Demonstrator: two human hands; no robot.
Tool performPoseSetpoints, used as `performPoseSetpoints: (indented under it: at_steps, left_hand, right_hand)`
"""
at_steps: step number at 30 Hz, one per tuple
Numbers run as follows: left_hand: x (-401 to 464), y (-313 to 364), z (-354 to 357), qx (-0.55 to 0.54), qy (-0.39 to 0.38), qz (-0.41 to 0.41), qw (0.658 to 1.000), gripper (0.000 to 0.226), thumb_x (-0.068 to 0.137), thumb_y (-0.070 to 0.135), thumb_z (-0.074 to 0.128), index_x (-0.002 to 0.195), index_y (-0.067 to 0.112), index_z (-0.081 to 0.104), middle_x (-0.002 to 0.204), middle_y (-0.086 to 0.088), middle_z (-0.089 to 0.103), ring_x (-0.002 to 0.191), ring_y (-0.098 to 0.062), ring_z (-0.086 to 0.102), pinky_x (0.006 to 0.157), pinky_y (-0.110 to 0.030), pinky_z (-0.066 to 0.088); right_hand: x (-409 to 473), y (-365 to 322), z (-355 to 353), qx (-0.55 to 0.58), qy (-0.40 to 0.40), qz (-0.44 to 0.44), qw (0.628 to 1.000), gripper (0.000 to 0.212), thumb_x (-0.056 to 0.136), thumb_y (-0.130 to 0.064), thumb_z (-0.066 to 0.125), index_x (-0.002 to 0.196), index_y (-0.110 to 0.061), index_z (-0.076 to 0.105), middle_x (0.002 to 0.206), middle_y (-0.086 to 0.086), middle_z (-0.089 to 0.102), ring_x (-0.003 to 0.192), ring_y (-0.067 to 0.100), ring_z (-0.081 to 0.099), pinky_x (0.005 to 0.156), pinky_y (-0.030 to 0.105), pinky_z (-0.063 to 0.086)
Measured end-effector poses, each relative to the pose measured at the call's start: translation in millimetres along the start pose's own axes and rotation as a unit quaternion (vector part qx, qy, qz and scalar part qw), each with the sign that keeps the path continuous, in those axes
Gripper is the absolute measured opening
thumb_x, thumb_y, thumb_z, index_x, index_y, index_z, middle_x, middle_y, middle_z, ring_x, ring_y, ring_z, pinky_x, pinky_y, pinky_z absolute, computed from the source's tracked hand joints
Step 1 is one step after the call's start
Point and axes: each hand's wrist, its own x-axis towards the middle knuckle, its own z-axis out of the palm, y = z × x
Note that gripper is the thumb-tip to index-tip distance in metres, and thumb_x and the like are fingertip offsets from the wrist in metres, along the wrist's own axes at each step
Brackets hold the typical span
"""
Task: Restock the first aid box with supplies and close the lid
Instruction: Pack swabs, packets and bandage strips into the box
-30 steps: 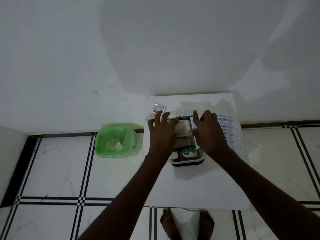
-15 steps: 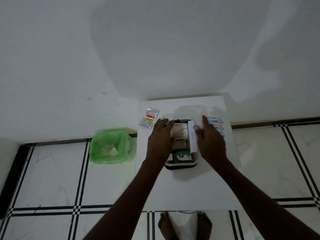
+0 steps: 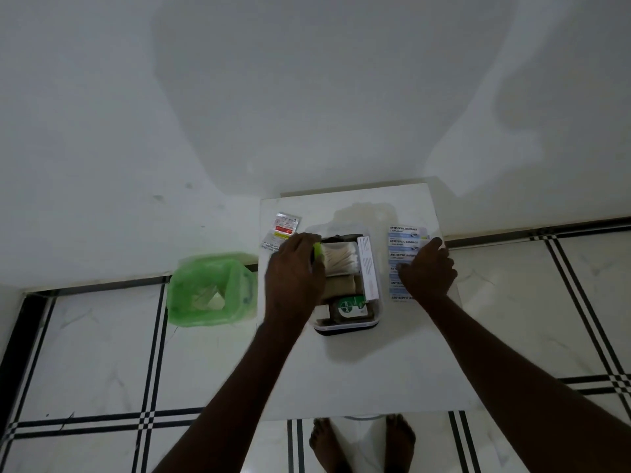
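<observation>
The clear first aid box (image 3: 345, 325) stands open in the middle of the white table (image 3: 375, 370). Inside lie a cotton swab pack (image 3: 341, 258), a brown bandage roll (image 3: 341, 286), a Dettol bottle (image 3: 347, 308) and a white carton (image 3: 369, 268) along the right wall. My left hand (image 3: 293, 274) is at the box's left side, fingers closed on the swab pack's green edge. My right hand (image 3: 426, 273) rests flat on a stack of antiseptic bandage strips (image 3: 403, 241) to the right of the box. A clear lid (image 3: 355, 216) seems to lie behind the box.
Two small sachets (image 3: 283, 228) lie on the table at the back left, next to my left hand. A green-lined bin (image 3: 211, 288) stands on the tiled floor left of the table. My bare feet (image 3: 362, 442) are at the table's near edge.
My right hand has left the box and moved right onto the bandage strips. My left hand has slid to the box's left edge, which uncovers the contents.
</observation>
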Motion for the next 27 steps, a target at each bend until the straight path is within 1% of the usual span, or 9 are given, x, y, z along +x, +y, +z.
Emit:
performPoseSetpoints:
  at_steps: [3,5,7,9,13,15,19,21,27]
  left_hand:
    - [11.3,-10.1,-2.3,-0.045,0.065,-0.037,0.996,0.023,0.086,0.017,0.061,0.107,0.015,0.07,0.108,-0.005,0.072,0.096,-0.024,0.066,0.083,-0.033,0.053]
    - [20.9,-21.6,2.2,-0.059,0.081,-0.075,0.992,0.017,0.088,0.016,0.06,0.1,0.012,0.071,0.098,-0.007,0.074,0.086,-0.025,0.068,0.077,-0.03,0.051]
    - [32.2,-34.2,7.9,-0.044,0.063,-0.106,0.991,0.016,0.089,0.018,0.057,0.092,0.011,0.071,0.086,-0.007,0.074,0.078,-0.026,0.068,0.068,-0.028,0.044]
    - [42.8,-47.1,14.6,-0.044,0.024,-0.13,0.99,0.017,0.091,0.02,0.057,0.09,0.011,0.071,0.085,-0.008,0.075,0.077,-0.028,0.067,0.066,-0.027,0.04]
    - [54.8,-66.6,29.7,0.003,-0.027,-0.141,0.99,0.015,0.088,0.02,0.064,0.097,0.011,0.071,0.094,-0.013,0.071,0.088,-0.031,0.066,0.072,-0.034,0.047]
    - [58.5,-73.0,37.1,0.067,-0.048,-0.133,0.988,0.024,0.085,0.02,0.068,0.106,0.009,0.066,0.103,-0.016,0.065,0.098,-0.035,0.06,0.076,-0.04,0.048]
    - [64.9,-81.0,49.4,0.127,-0.096,-0.169,0.973,0.063,0.075,0.031,0.077,0.127,0.008,0.05,0.119,-0.019,0.056,0.108,-0.04,0.054,0.083,-0.047,0.048]
    - [69.1,-81.3,52.5,0.135,-0.109,-0.186,0.967,0.068,0.074,0.03,0.079,0.128,0.006,0.046,0.119,-0.021,0.055,0.108,-0.041,0.053,0.085,-0.048,0.047]
    - [71.4,-86.8,49.8,0.066,-0.098,-0.253,0.96,0.08,0.064,0.026,0.088,0.128,0.001,0.046,0.117,-0.026,0.057,0.108,-0.045,0.056,0.086,-0.049,0.049]
  right_hand:
    - [1.9,0.3,-0.2,0.002,0.004,0.008,1.0,0.074,0.068,-0.028,0.079,0.124,0.0,0.038,0.12,0.025,0.053,0.11,0.042,0.053,0.09,0.05,0.046]
    - [1.1,-0.4,-2.1,-0.024,0.01,-0.01,1.0,0.067,0.068,-0.025,0.077,0.12,-0.002,0.041,0.121,0.025,0.049,0.113,0.041,0.047,0.089,0.05,0.045]
    - [-1.9,-1.0,-1.2,-0.024,0.022,-0.035,0.999,0.061,0.068,-0.024,0.076,0.116,-0.004,0.044,0.12,0.024,0.047,0.112,0.041,0.046,0.087,0.05,0.045]
    - [-5.3,0.7,1.0,-0.006,0.044,-0.041,0.998,0.066,0.068,-0.031,0.078,0.118,-0.003,0.045,0.12,0.025,0.048,0.111,0.041,0.047,0.087,0.051,0.045]
    - [-6.1,4.2,6.1,-0.005,0.063,-0.018,0.998,0.087,0.062,-0.04,0.084,0.125,0.0,0.041,0.125,0.027,0.047,0.113,0.042,0.047,0.093,0.052,0.043]
    - [-1.2,1.0,6.8,0.002,0.048,-0.002,0.999,0.088,0.061,-0.037,0.086,0.126,0.001,0.04,0.126,0.028,0.047,0.116,0.044,0.046,0.096,0.051,0.041]
    - [9.4,-2.5,4.4,0.042,0.02,0.015,0.999,0.087,0.061,-0.027,0.087,0.126,0.002,0.037,0.127,0.029,0.044,0.116,0.045,0.046,0.096,0.051,0.042]
    - [11.4,-1.8,4.9,0.066,0.015,0.015,0.998,0.083,0.062,-0.021,0.085,0.125,0.004,0.038,0.127,0.029,0.045,0.115,0.045,0.048,0.095,0.049,0.043]
    - [14.2,2.1,0.7,0.142,0.04,0.027,0.989,0.046,0.073,-0.004,0.072,0.111,0.011,0.051,0.111,0.028,0.062,0.102,0.043,0.061,0.083,0.043,0.05]
